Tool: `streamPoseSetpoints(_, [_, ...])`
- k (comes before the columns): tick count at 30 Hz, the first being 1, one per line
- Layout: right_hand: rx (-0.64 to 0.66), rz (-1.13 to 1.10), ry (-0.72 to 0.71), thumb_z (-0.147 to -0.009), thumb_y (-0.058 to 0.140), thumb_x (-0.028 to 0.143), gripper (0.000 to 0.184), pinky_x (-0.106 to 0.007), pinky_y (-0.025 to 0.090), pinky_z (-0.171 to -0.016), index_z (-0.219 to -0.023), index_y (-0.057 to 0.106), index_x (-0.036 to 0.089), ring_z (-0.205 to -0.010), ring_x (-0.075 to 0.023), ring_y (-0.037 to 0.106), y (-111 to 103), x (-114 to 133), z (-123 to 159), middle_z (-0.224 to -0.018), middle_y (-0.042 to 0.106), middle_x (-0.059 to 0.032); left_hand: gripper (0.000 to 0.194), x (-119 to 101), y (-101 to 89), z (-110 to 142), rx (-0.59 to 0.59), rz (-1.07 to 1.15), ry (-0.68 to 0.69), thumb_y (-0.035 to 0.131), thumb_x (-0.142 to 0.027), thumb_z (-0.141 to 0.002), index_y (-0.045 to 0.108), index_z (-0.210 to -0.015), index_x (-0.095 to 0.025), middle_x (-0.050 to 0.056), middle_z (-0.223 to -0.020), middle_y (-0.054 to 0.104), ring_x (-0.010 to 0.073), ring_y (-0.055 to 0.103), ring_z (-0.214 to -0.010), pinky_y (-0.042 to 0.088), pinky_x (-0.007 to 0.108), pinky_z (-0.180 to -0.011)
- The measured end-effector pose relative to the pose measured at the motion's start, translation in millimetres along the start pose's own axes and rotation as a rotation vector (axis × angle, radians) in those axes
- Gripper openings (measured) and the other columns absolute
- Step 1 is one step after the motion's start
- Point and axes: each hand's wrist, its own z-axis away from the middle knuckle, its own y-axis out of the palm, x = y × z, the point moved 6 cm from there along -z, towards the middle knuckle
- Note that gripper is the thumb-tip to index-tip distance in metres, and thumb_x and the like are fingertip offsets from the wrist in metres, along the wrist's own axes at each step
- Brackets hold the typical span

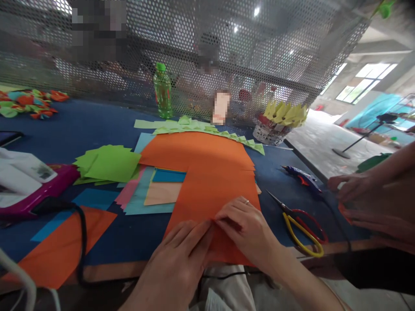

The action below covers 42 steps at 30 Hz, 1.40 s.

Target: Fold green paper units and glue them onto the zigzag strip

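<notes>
A large sheet of orange paper lies in front of me, its near end at the table edge. On its near part my left hand presses with its fingers together, the tips meeting those of my right hand. My right hand, wearing a ring, pinches a small bit of orange paper at the fingertips. Whether that bit is a fold of the sheet or a separate piece is hidden. Another orange sheet lies across the far end, with a folded light-green paper strip along its top.
Scissors and a glue gun lie right. Left are green paper squares, an orange sheet and a magenta device with a black cable. Behind stand a bottle and a basket. Another person's hands work at right.
</notes>
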Motion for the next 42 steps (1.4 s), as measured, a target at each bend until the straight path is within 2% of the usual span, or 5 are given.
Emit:
streamPoseSetpoints(15, [0.008, 0.180, -0.258, -0.099, 0.052, 0.009, 0.017, -0.032, 0.046, -0.087, -0.104, 0.067, 0.014, -0.086, -0.0191, 0.056, -0.4, 12.7, 13.4, -0.093, 0.068, -0.0052, 0.036, 0.4, 5.1, 4.5, -0.030, -0.029, 0.009, 0.036, -0.017, -0.104, 0.070, -0.118, -0.017, 0.003, -0.123, 0.071, 0.0177, 0.062, -0.113, 0.044, 0.031, -0.105])
streamPoseSetpoints(19, [-0.001, 0.188, -0.256, -0.099, 0.051, 0.009, 0.017, -0.032, 0.046, -0.087, -0.100, 0.068, 0.014, -0.087, -0.0195, 0.055, -0.8, 15.3, 12.6, -0.093, 0.067, -0.0054, 0.038, 1.6, 5.4, 7.0, -0.106, -0.017, -0.009, 0.035, -0.018, -0.104, 0.071, -0.113, -0.019, 0.003, -0.120, 0.071, 0.0171, 0.062, -0.111, 0.044, 0.031, -0.105])
streamPoseSetpoints(23, [0.017, 0.140, -0.233, -0.098, 0.052, 0.009, 0.018, -0.032, 0.047, -0.086, -0.102, 0.069, 0.013, -0.088, -0.0196, 0.055, -1.1, 13.0, 11.6, -0.092, 0.066, -0.0061, 0.033, 2.6, 0.4, 4.8, -0.048, -0.002, -0.001, 0.042, -0.016, -0.101, 0.070, -0.118, -0.018, 0.004, -0.121, 0.072, 0.0161, 0.064, -0.111, 0.049, 0.026, -0.102])
streamPoseSetpoints(30, [0.039, 0.002, -0.159, -0.096, 0.050, 0.000, 0.031, -0.031, 0.048, -0.084, -0.114, 0.070, 0.017, -0.091, -0.0182, 0.056, -0.9, 0.8, 15.6, -0.098, 0.067, -0.0056, 0.031, 4.8, -5.4, 9.6, -0.095, 0.026, -0.019, 0.046, -0.014, -0.100, 0.066, -0.123, -0.014, 0.004, -0.128, 0.070, 0.0149, 0.061, -0.120, 0.041, 0.022, -0.111])
streamPoseSetpoints(42, [0.032, 0.141, -0.214, -0.099, 0.048, 0.006, 0.025, -0.034, 0.050, -0.091, -0.114, 0.066, 0.015, -0.094, -0.0202, 0.056, 0.9, 9.5, 22.8, -0.101, 0.067, -0.0056, 0.039, 4.2, 6.5, 18.1, 0.063, -0.034, 0.020, 0.041, -0.014, -0.100, 0.060, -0.134, -0.019, 0.005, -0.136, 0.063, 0.0202, 0.057, -0.126, 0.045, 0.031, -0.112])
